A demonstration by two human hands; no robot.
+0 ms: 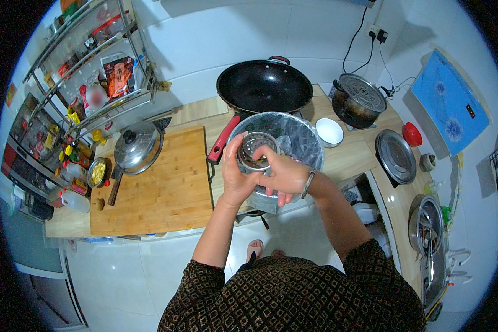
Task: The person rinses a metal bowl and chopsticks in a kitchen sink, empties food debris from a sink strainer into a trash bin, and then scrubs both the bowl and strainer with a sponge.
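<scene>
My left hand [233,174] grips a round metal strainer basket [260,139] with a perforated bottom, its fingers along the left side. The index finger of my right hand [288,172] curls over the rim into the basket, while the thumb stays outside the wall. Its other fingers point downward. What lies in the basket is mostly hidden by that finger. Both hands are above a round bin [318,139] lined with a clear plastic bag [305,128]. Some scraps in the bag are partly covered by my hands.
Left of the bin is a wooden cutting board [157,186] with a lidded pan [137,145]. A red-handled utensil [224,141] leans beside the bin. Behind stands a black wok [265,85]. To the right are a white bowl [329,132], a dark pot [357,103] and a sink [435,282].
</scene>
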